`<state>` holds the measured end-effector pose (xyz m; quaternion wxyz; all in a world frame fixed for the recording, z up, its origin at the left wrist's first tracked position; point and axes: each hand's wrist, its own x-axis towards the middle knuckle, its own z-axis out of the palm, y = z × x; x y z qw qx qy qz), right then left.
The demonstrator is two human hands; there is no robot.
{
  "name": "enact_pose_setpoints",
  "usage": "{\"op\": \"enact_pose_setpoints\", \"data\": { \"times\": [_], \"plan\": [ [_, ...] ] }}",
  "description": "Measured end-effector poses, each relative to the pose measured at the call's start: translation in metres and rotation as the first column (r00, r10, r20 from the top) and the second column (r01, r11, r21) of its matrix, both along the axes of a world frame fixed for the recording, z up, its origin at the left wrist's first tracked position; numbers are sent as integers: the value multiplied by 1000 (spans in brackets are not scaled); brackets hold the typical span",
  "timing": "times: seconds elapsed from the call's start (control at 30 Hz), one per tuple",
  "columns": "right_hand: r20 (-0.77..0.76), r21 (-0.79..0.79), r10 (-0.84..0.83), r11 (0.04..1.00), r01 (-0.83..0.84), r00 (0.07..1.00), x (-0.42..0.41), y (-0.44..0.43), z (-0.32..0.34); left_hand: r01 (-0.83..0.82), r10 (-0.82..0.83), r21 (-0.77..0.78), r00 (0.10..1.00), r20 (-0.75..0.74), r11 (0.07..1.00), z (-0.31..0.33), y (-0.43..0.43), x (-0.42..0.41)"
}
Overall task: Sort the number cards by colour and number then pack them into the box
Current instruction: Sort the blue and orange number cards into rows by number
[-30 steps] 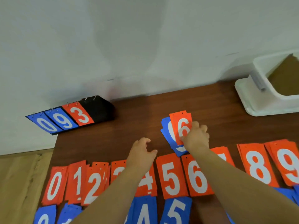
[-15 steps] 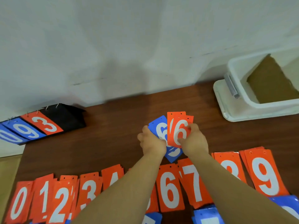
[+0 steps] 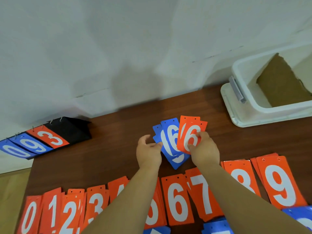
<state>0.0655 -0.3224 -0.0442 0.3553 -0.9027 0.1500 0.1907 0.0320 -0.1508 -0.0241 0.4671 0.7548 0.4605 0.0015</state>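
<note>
Orange 6 cards (image 3: 194,122) point lengthwise toward wall (image 3: 118,48), tilted slightly right.

Orange cards (image 3: 192,132), blue cards (image 3: 168,137) (white numerals).

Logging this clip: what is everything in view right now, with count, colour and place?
orange 6 cards: at least two, orange, fanned, above mid-table
blue 6 cards: two or three, blue, fanned just left of the orange ones
orange card piles: row 0 to 9, orange, along the near table; 4 and 5 partly hidden
blue cards: several, blue, bottom edge, cropped
flip scoreboard: one, black, shows blue 0, blue 9, orange 3, far left by the wall
box: one, white, far right
cardboard: one piece, brown, inside the box
table: one, dark brown
left hand: fingertips at the blue 6 cards' left edge; grip unclear
right hand: pinches the orange 6 cards
</note>
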Motion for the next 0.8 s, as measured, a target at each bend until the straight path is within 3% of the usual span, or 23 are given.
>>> {"op": "enact_pose_setpoints", "data": {
  "times": [0.23,0.47,0.6,0.8],
  "plan": [
    [110,7,-77,997,76,991,-1,-8,8,-88,83,24,981,177,996,16,44,-1],
    [272,153,-185,977,147,944,-14,-21,27,-137,107,70,940,324,988,48,99,-25],
    [326,252,-255,952,176,910,-29,-23,47,-158,142,12,915,377,987,78,124,-49],
    [264,398,-286,902,166,921,-73,-16,90,-89,86,-9,918,388,996,116,155,-120]
  ]
}}
